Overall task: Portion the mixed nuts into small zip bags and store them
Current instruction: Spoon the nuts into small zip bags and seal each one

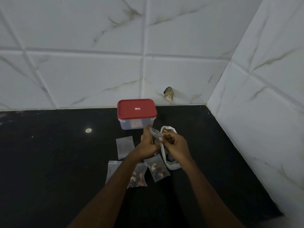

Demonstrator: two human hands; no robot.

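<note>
My left hand (147, 142) grips a small clear zip bag (156, 135) upright, its mouth open, with a few nuts in its bottom. My right hand (176, 143) is beside the bag's mouth, fingers curled round a few nuts. Behind and under it lies the white bag of mixed nuts (169, 163), its open top showing nuts at the far end. Two filled zip bags lie nearer me: one (158, 168) to the right, one (138, 177) partly under my left forearm. An empty zip bag (125, 146) lies to the left, and another (112, 170) nearer me.
A clear plastic box with a red lid (136, 111) stands shut at the back of the black counter (57, 162), against the white tiled wall. A second tiled wall closes the right side. A chipped hole (169, 93) marks the back wall.
</note>
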